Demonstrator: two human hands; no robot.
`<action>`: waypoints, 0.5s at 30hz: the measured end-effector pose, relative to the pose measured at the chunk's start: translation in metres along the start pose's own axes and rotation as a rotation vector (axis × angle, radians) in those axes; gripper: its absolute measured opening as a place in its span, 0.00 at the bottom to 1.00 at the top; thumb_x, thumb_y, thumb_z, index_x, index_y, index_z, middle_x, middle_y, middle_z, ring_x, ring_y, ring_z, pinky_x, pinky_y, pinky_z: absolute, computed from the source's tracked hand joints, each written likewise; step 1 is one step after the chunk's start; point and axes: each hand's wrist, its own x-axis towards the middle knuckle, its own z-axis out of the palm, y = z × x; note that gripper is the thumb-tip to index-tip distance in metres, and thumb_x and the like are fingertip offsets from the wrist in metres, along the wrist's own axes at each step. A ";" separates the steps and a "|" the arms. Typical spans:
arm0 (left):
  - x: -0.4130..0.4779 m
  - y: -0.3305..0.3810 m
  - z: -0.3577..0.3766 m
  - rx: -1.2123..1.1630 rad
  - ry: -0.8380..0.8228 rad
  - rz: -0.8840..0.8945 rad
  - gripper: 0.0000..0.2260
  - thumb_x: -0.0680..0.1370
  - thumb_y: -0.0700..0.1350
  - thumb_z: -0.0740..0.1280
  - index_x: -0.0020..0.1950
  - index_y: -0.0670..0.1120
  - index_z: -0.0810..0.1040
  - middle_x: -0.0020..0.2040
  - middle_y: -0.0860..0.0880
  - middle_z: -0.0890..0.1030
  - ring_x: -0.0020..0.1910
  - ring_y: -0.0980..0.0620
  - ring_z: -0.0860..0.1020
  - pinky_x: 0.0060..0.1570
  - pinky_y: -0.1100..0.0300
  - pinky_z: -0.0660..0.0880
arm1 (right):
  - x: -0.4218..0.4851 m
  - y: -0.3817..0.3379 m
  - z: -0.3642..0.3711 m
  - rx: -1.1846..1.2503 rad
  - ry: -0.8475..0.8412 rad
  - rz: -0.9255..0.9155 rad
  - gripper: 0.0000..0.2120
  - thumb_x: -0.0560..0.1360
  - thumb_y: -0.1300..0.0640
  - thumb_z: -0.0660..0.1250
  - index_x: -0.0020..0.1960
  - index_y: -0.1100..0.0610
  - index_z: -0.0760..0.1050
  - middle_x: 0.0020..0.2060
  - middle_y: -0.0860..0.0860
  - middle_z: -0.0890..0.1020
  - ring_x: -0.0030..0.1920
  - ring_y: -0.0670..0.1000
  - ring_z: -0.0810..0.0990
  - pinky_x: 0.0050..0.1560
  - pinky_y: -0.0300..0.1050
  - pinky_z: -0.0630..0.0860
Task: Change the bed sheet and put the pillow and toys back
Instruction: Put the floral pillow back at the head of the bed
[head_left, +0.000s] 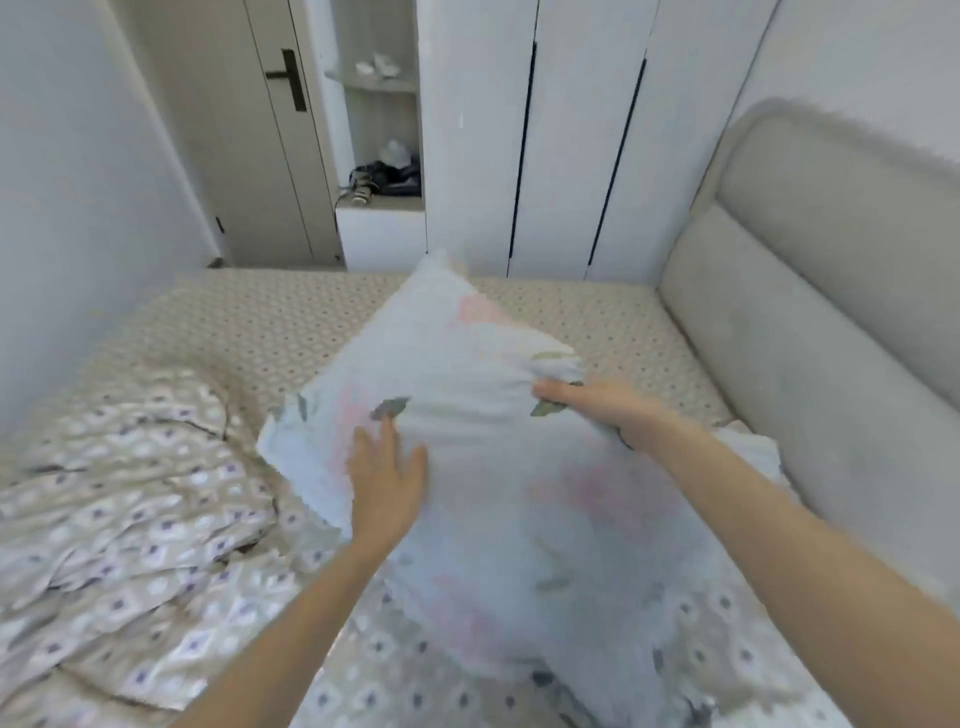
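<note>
A white pillow (467, 395) with faint pink and green flower print is tilted up above the bed, blurred by motion. My left hand (384, 478) lies flat against its near face with the fingers spread. My right hand (597, 405) grips the pillow's right edge, fingers curled into the fabric. Under it the mattress wears a beige bed sheet (270, 327) with a small diamond pattern. No toys are in view.
A crumpled quilt (130, 493) in the same pattern lies bunched on the left of the bed. A padded grey headboard (810, 291) runs along the right. Behind the bed stand white wardrobe doors (571, 156), an open shelf niche (382, 171) and a door (244, 130).
</note>
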 end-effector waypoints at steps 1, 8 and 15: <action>0.002 0.011 0.001 -0.131 -0.026 -0.086 0.34 0.80 0.57 0.60 0.79 0.51 0.45 0.79 0.44 0.47 0.77 0.45 0.47 0.74 0.49 0.48 | -0.001 -0.006 -0.008 0.097 0.031 0.005 0.03 0.72 0.47 0.73 0.42 0.45 0.83 0.46 0.35 0.82 0.51 0.41 0.79 0.50 0.33 0.73; 0.006 0.095 0.016 -0.739 -0.194 -0.231 0.33 0.74 0.62 0.65 0.74 0.47 0.64 0.68 0.54 0.69 0.68 0.51 0.70 0.69 0.57 0.63 | -0.041 -0.029 -0.091 0.648 0.201 0.061 0.09 0.75 0.50 0.70 0.48 0.55 0.81 0.40 0.53 0.86 0.38 0.50 0.85 0.36 0.43 0.81; 0.014 0.152 0.035 -0.773 -0.513 -0.204 0.25 0.69 0.63 0.71 0.60 0.51 0.79 0.52 0.52 0.84 0.49 0.54 0.83 0.49 0.56 0.77 | -0.058 0.000 -0.153 0.611 0.391 0.030 0.11 0.72 0.48 0.72 0.50 0.54 0.80 0.43 0.50 0.85 0.41 0.48 0.84 0.45 0.43 0.80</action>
